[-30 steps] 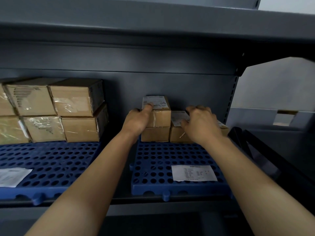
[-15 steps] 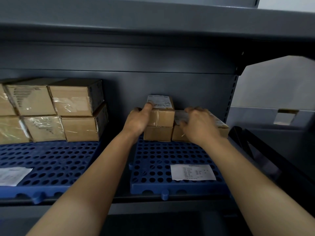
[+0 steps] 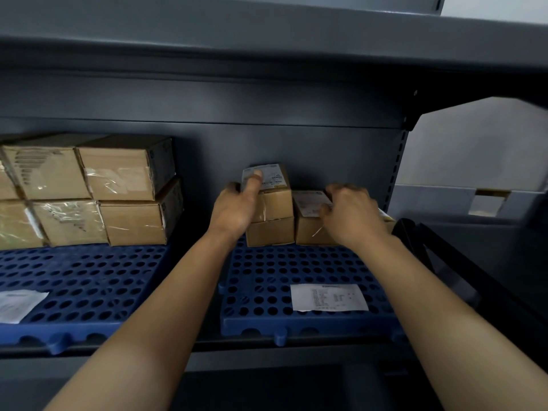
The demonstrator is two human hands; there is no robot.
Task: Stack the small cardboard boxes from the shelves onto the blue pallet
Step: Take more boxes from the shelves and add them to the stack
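Three small cardboard boxes sit at the back of a blue perforated pallet (image 3: 296,262) on the shelf. My left hand (image 3: 237,207) grips the top small box (image 3: 274,197), thumb on its white label, fingers round its left side. That box rests on a lower small box (image 3: 271,232). Beside them to the right stands a third small box (image 3: 308,218); my right hand (image 3: 353,216) grips it from above and from the right, covering much of it.
A second blue pallet (image 3: 89,280) on the left carries several larger taped cardboard boxes (image 3: 118,188) and a loose paper (image 3: 17,304). A white paper slip (image 3: 327,296) lies on the right pallet's front. The shelf above hangs low; a dark frame (image 3: 462,262) stands right.
The view has shifted slightly. My left thumb has slid further onto the top box's label, and my right hand's fingers have curled more tightly over the right box. The boxes stay in place.
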